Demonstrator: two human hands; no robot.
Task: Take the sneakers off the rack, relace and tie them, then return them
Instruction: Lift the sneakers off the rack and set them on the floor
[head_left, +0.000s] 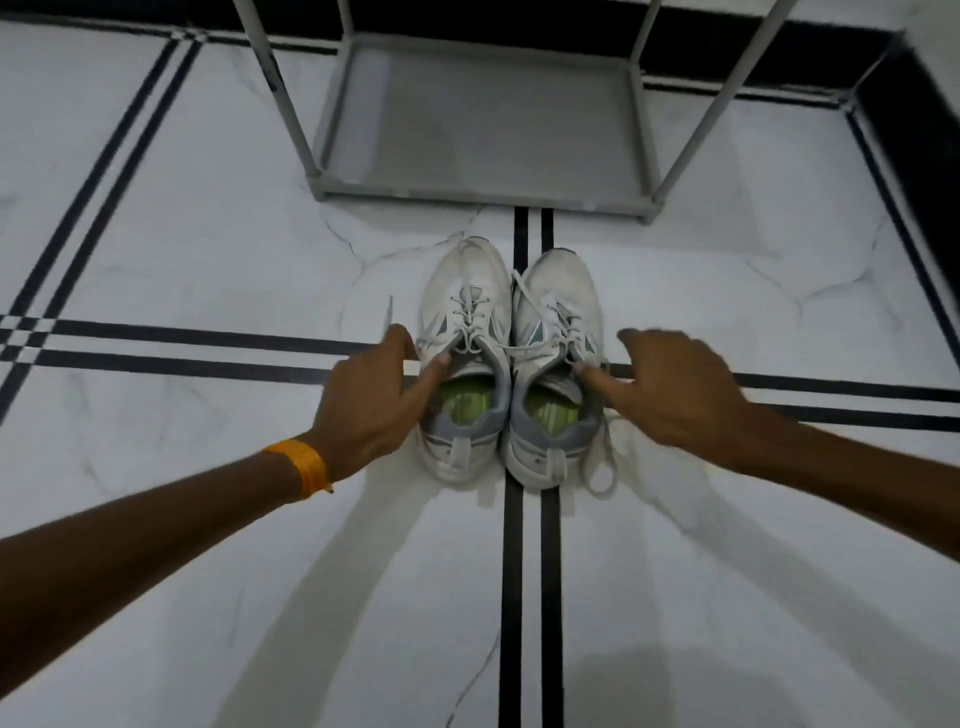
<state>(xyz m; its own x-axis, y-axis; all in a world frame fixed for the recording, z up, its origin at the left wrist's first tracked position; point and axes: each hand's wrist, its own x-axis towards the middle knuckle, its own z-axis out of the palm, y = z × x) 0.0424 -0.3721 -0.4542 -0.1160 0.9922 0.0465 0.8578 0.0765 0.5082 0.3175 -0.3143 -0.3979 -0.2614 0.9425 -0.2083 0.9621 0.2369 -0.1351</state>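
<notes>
Two white sneakers with grey collars and green insoles stand side by side on the floor, toes pointing away from me. My left hand (371, 395) rests at the left sneaker (465, 291), its thumb hooked inside the collar at the tongue. My right hand (670, 389) touches the right sneaker (558, 291) with a fingertip at the collar near the top eyelets. Both sneakers carry white laces; a loose lace end (602, 467) trails on the floor beside the right heel. The grey shoe rack (483, 192) stands just beyond the toes, its bottom shelf bare.
The floor is white marble tile (208, 249) with black inlaid stripes crossing under the sneakers. A black skirting band (914, 119) runs along the wall at the back and right. An orange band (304, 465) circles my left wrist.
</notes>
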